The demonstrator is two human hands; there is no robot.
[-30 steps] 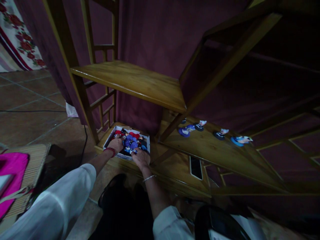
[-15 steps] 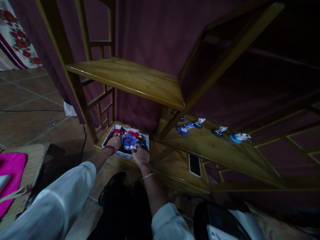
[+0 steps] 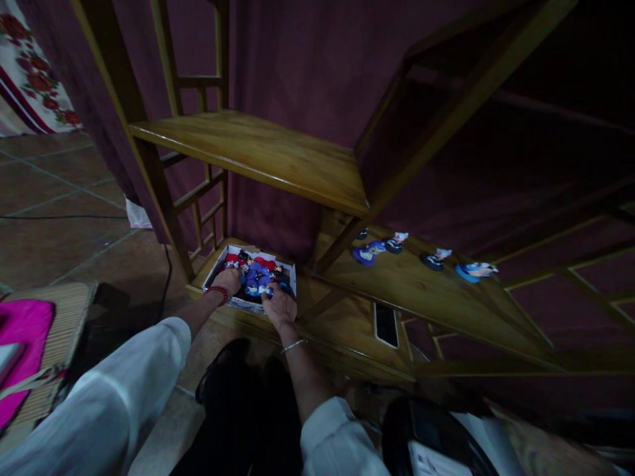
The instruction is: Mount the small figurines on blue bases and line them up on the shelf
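A shallow white cardboard box [image 3: 247,305] sits on the low wooden shelf, filled with small red, purple, blue and black figurines [image 3: 256,274]. My left hand [image 3: 229,281] reaches into the left side of the box, its fingers curled; whatever lies under them is hidden. At the front right of the box, my right hand [image 3: 278,305] has thumb and fingers closed at a small white-and-blue figurine [image 3: 264,289]. Its grip is only partly visible. A red bead bracelet circles my left wrist and a silver one my right.
Several figurines [image 3: 369,252] stand spaced out on the right-hand shelf [image 3: 421,297]. A phone [image 3: 385,325] lies on the lower board. Above the box juts another wooden shelf [image 3: 258,155]. A pink cloth [image 3: 30,330] rests on a woven surface at left; a black object [image 3: 426,430] is at lower right.
Both hands stay in the box with barely any shift. My right fingers have moved very slightly about the figurine at the front; the camera view has tilted a little.
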